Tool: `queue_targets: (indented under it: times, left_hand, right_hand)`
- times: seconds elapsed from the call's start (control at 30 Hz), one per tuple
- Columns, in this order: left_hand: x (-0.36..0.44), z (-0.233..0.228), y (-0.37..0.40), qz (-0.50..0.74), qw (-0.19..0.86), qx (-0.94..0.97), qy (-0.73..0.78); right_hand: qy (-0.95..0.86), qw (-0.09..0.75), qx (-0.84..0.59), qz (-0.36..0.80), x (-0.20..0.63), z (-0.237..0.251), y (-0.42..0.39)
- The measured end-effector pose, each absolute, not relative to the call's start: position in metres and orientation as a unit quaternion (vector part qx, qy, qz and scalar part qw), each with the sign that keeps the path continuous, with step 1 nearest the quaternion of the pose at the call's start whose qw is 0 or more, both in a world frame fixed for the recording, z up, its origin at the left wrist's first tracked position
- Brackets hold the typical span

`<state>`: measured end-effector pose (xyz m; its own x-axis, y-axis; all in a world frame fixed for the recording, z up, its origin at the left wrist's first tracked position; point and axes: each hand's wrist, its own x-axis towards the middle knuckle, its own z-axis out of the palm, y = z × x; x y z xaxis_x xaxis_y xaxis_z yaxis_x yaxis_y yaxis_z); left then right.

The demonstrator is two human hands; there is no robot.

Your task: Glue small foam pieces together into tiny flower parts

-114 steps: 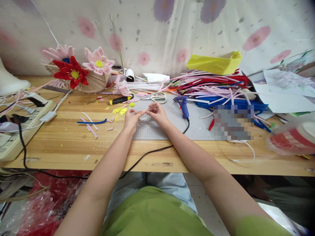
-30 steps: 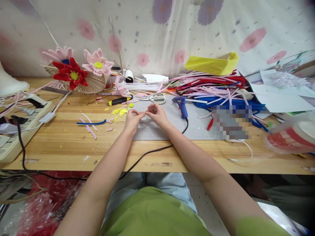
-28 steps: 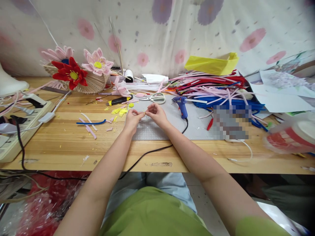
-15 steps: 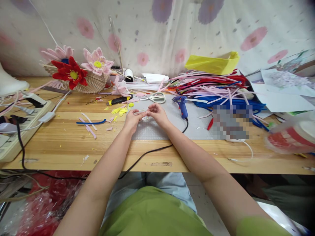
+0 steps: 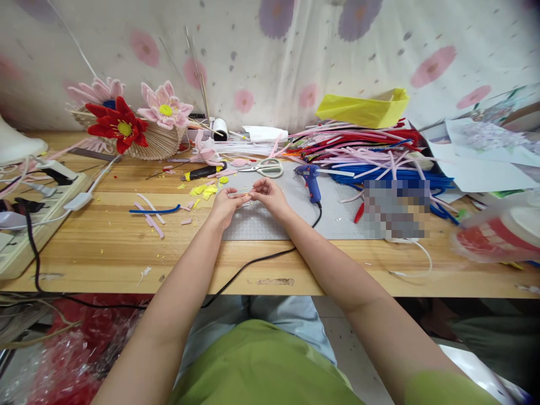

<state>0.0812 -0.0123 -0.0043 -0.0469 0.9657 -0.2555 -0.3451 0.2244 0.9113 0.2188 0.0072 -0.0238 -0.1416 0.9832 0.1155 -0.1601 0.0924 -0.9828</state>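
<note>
My left hand (image 5: 228, 206) and my right hand (image 5: 267, 196) meet over the grey cutting mat (image 5: 337, 222), fingertips pinched together. Between them is something small, thin and pale, mostly hidden by the fingers; its kind I cannot make out. Just beyond the hands lie scissors (image 5: 270, 167) with pale handles. A blue glue gun (image 5: 311, 181) rests to the right of my right hand, with a white glue stick in its back. Left of my left hand are yellow scraps (image 5: 208, 192), a yellow round piece (image 5: 223, 180) and a black-and-yellow utility knife (image 5: 205, 171).
Fuzzy craft stems (image 5: 358, 152) are piled at the back right under a yellow folded sheet (image 5: 363, 109). Fuzzy flowers (image 5: 120, 126) stand back left. A power strip (image 5: 46, 225) lies at the left edge, a plastic cup (image 5: 498, 233) at the right. A black cable (image 5: 253, 261) crosses below my arms.
The view has shifted very slightly. Both hands stay together in the same place, with only tiny finger movement.
</note>
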Motion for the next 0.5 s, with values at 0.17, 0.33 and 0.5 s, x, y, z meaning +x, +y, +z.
queue_targets:
  times: [0.17,0.33,0.5]
  left_hand:
    - [0.084,-0.002,-0.015,0.535,0.618,0.307,0.488]
    - [0.085,0.002,-0.017,0.537,0.622,0.293,0.488]
    - [0.084,0.006,-0.017,0.537,0.635,0.260,0.491]
  right_hand:
    - [-0.506,0.532,-0.377,0.564,0.217,-0.021,0.004]
    - [-0.497,0.534,-0.371,0.575,0.219,-0.013,0.000]
    - [-0.496,0.524,-0.366,0.588,0.222,-0.012,-0.001]
